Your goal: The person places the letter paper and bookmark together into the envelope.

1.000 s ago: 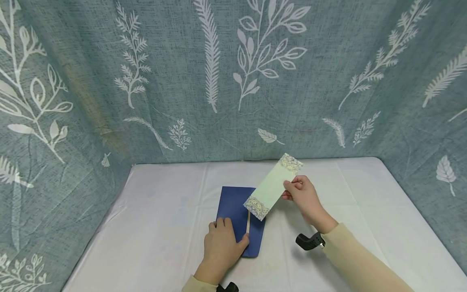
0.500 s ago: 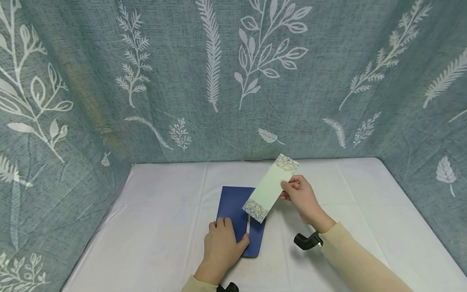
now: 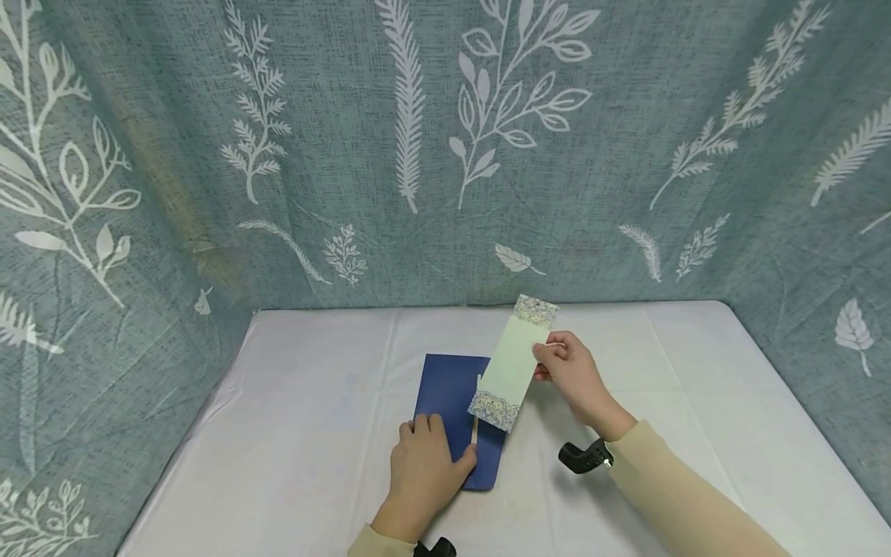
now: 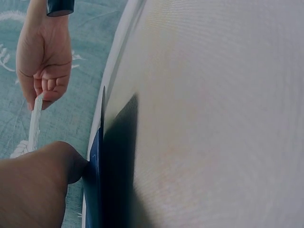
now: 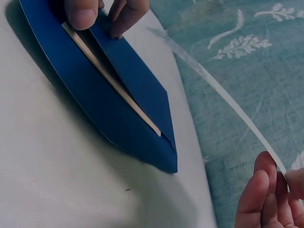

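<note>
My left hand holds a long blue envelope over the table, fingers near its left edge and thumb by the seam. In the right wrist view, a cream strip runs along the envelope's flap, beside a narrow slit. A pale green card with lacy patterned ends is pinched by its right edge between the thumb and fingers of my right hand. From the head view, the card's lower end overlaps the envelope's upper right; edge-on in the right wrist view, the card bows slightly, apart from the envelope.
A white cloth covers the table. Behind it and along both sides hangs a blue-green curtain with white leaf prints. Black wrist devices sit at both beige sleeves.
My right hand has shifted slightly left, turning the card closer to upright, with its top end swinging left and its lower end sinking a little. The left hand and envelope stay nearly still.
</note>
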A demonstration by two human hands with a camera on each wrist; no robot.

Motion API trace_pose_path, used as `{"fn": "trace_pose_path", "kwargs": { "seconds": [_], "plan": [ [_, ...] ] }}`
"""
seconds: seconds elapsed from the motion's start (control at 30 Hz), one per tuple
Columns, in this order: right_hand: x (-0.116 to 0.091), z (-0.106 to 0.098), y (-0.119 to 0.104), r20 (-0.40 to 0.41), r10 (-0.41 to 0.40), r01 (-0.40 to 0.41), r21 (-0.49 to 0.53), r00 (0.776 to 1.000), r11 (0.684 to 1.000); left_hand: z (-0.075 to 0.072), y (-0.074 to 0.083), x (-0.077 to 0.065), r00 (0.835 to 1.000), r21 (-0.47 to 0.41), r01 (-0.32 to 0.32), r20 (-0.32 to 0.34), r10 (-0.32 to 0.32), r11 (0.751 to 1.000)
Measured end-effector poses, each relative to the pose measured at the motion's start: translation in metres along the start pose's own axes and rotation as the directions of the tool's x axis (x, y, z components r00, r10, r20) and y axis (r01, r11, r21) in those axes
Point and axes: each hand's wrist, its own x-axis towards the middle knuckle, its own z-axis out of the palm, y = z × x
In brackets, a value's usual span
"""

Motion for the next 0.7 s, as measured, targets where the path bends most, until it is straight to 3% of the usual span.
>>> {"fn": "trace_pose_path", "kwargs": {
  "seconds": [0.4,0.7],
  "plan": [
    [0.009,0.009,-0.004,-0.005,-0.014,0.014,-0.022,1.0,1.0,0.001,-0.001,0.0,1.0,-0.004,0.005,0.016,-0.005,1.0],
    [0.012,0.006,0.0,-0.064,-0.039,0.033,-0.098,0.997,0.995,-0.001,0.0,-0.001,1.0,-0.008,0.003,0.009,-0.003,1.0]
  ]
}}
